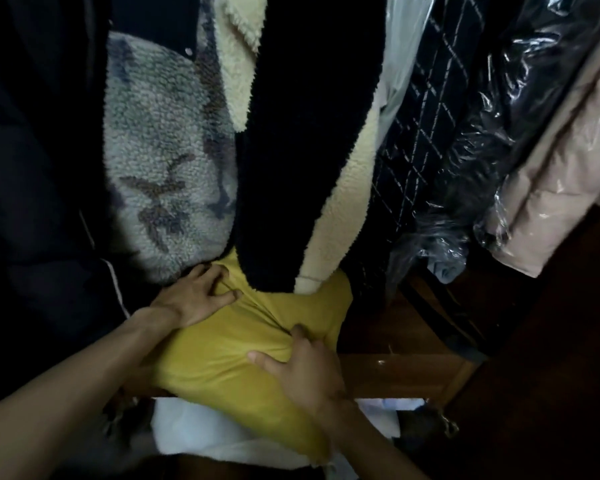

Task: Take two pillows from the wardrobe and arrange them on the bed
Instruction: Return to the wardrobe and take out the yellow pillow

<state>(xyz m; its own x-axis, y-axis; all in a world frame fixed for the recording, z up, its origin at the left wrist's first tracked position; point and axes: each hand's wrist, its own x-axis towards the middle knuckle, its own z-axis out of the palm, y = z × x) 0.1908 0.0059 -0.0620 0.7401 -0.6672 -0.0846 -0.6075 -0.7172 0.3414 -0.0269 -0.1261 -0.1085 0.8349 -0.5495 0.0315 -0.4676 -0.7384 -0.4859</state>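
Observation:
A mustard-yellow pillow [222, 358] lies at the bottom of the wardrobe, under the hanging clothes. My left hand [196, 296] grips a bunch of its fabric at the upper left corner. Lower right on the pillow, my right hand [298, 362] pinches a fold of the same cover. The pillow's top edge is hidden behind a black and cream fleece coat [302, 168]. A second pillow is not visible.
A grey fleece garment [163, 150] and a dark jacket [39, 168] hang at the left. Plastic-covered clothes [520, 133] hang at the right. The brown wooden wardrobe floor [406, 372] shows at the right. White fabric [201, 434] lies below the pillow.

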